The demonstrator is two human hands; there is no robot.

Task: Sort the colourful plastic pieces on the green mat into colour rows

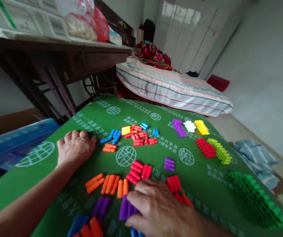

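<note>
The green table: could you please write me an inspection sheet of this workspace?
Surface: green table, printed with white globes and characters.
Work pieces: loose orange pieces among other colours; joined purple, white, yellow, red and lime groups and a larger green block at the right.
Clutter: boxes and bags on the desk; striped cloth beyond the table's right edge.
Left hand: rests on the table, near blue pieces.
Right hand: at purple pieces; grip unclear.
Cables: nothing seen.
Surroundings: bed behind; pale wall at right.
</note>
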